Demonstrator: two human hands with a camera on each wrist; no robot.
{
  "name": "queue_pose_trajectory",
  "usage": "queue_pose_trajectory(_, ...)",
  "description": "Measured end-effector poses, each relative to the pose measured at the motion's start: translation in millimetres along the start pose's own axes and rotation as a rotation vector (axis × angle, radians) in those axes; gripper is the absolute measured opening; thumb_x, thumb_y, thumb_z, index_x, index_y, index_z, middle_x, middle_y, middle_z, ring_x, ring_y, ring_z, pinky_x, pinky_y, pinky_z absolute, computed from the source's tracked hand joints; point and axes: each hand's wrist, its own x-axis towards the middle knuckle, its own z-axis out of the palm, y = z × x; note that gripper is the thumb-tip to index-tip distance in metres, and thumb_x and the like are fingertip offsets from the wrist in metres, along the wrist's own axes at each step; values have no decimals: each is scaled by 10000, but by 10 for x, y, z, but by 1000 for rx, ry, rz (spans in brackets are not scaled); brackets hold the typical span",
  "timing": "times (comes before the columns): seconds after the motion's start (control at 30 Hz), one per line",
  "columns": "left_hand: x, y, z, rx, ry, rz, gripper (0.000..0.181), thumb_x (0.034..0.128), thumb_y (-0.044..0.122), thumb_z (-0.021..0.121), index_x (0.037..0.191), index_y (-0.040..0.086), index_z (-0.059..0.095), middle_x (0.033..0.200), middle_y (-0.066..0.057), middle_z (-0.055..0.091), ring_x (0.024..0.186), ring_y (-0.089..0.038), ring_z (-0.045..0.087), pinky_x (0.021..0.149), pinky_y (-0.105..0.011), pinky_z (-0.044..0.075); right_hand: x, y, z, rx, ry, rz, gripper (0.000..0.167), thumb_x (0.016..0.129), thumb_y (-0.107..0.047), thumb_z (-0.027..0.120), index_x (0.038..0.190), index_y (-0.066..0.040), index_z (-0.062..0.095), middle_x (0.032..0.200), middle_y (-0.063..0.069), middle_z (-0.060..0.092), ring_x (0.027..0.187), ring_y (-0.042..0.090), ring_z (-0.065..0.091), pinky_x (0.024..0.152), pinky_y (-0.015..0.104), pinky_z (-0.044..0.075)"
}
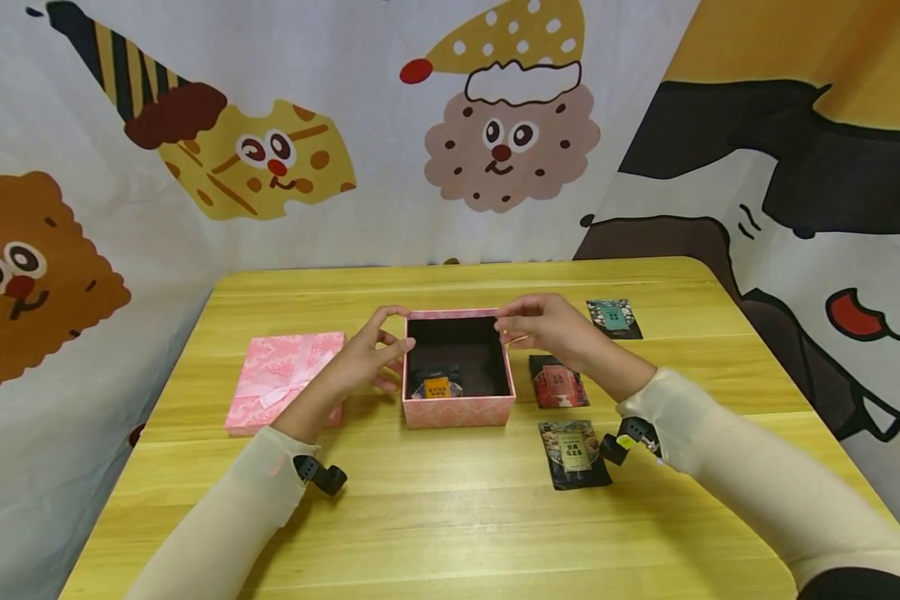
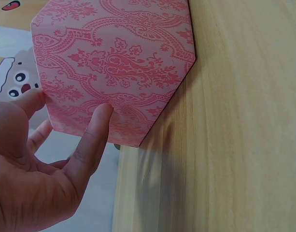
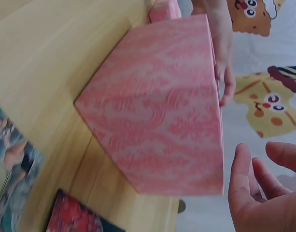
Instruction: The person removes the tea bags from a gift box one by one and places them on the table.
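Note:
An open pink patterned box (image 1: 457, 412) with a dark inside stands mid-table. In it, near the front wall, lies a black packet with an orange label (image 1: 437, 388), partly hidden. My left hand (image 1: 371, 354) holds the box's left side, thumb at the rim and other fingers against the outer wall. In the left wrist view, a fingertip (image 2: 105, 110) touches that patterned wall. My right hand (image 1: 543, 327) is at the back right corner of the box. The right wrist view shows its fingers (image 3: 240, 166) loosely bent, apart from the wall, holding nothing.
The pink lid with a ribbon bow (image 1: 288, 379) lies left of the box, partly behind my left forearm. To the right are a red-labelled packet (image 1: 559, 383), a yellow-labelled packet (image 1: 573, 454) and a green-labelled packet (image 1: 613, 317). A printed curtain (image 1: 375, 242) hangs behind the table.

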Motion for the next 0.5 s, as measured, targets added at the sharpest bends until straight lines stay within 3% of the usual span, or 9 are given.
queue_pose_trajectory(0.23,-6,25,-2,-8,3,-16,551,1043,341,634,1509,355,342,1288,-251,471,927,-348,693,699,-531,635,47,-52,227,-12,-56,24,324,1043,-77,613,1324,83,595,1290,281,622,1051,266,716,950,392,594)
queue_pose_trajectory(0.4,3,-1,-9,-15,1,-12,536,1038,359,639,1493,356,355,1281,-248,475,909,-335,698,684,-508,640,84,-82,379,-12,-112,34,322,1051,-58,588,1339,86,578,1348,307,590,1186,364,663,1010,431,560)
queue_pose_trajectory(0.5,5,6,-6,-21,-1,-14,524,1047,340,629,1492,352,354,1280,-250,476,894,-324,702,678,-505,640,125,-105,461,-41,-127,57,320,1050,-92,604,1340,43,597,1358,271,609,1218,351,649,1049,489,528)
